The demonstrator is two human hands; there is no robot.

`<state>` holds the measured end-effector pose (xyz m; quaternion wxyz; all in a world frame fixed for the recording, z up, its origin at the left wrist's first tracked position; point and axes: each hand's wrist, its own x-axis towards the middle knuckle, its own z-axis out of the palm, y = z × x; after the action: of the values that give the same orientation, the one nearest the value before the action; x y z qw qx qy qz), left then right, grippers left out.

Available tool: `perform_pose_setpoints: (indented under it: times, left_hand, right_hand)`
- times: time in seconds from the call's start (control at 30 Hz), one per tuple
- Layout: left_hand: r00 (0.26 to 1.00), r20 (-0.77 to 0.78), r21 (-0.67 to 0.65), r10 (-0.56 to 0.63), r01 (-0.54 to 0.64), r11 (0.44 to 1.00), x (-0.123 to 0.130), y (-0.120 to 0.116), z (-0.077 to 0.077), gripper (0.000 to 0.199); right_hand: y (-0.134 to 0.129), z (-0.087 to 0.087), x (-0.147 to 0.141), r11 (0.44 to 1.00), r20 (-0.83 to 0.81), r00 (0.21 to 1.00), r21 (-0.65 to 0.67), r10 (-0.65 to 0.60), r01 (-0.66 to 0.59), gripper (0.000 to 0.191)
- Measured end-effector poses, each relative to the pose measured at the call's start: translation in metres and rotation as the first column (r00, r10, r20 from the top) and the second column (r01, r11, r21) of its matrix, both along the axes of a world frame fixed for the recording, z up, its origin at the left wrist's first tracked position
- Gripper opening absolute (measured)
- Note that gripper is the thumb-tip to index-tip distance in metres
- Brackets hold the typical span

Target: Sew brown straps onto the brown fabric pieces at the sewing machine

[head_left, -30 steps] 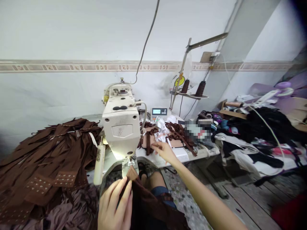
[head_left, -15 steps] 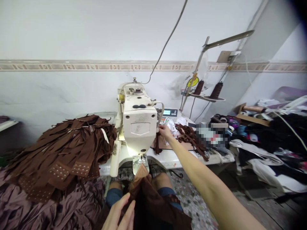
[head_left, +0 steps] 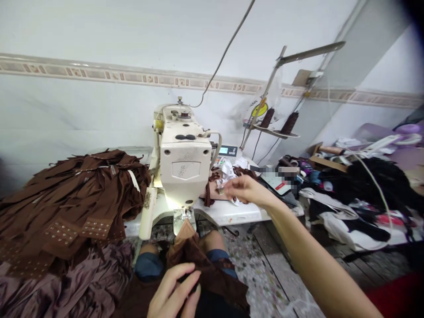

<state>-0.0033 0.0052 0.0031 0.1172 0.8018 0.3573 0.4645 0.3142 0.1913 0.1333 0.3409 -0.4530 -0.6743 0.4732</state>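
Brown cloth [head_left: 198, 265] sits clenched in the left hand [head_left: 174, 289], below the cream sewing machine [head_left: 183, 163]. Right hand [head_left: 247, 191] pinches over white scraps [head_left: 228, 173], grip unclear.

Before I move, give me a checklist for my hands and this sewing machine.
Left hand on the brown fabric: ok, fingers lie on it.
Right hand away from the presser foot: ok, it is out near the white scraps.
Fabric tip under the foot: cannot tell, it ends right at the foot.
Needle threaded: cannot tell, too small to see.
Two thread cones upright on their stand: ok.
Control panel lit: ok.
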Motion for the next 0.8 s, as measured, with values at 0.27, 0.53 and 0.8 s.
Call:
perform_pose_setpoints:
  times: [0.27,0.53,0.8]
  left_hand:
    - [0.895,0.444,-0.691,-0.047,0.375,0.617,0.066,-0.026,0.002,0.102]
    - [0.962,0.265,-0.827,0.065,0.191,0.528,0.033,-0.035,-0.012,0.061]
    - [0.967,0.199,-0.598,0.160,-0.009,0.801,0.013,-0.033,0.006,0.038]
  right_hand:
    - [-0.118,-0.026,-0.059,0.754,0.343,0.697,-0.053,0.630,-0.655,0.003]
    - [-0.086,-0.060,-0.020,0.818,0.088,0.835,-0.283,0.543,-0.501,0.035]
    - [-0.097,-0.069,-0.034,0.795,-0.128,0.896,-0.420,0.426,-0.438,0.036]
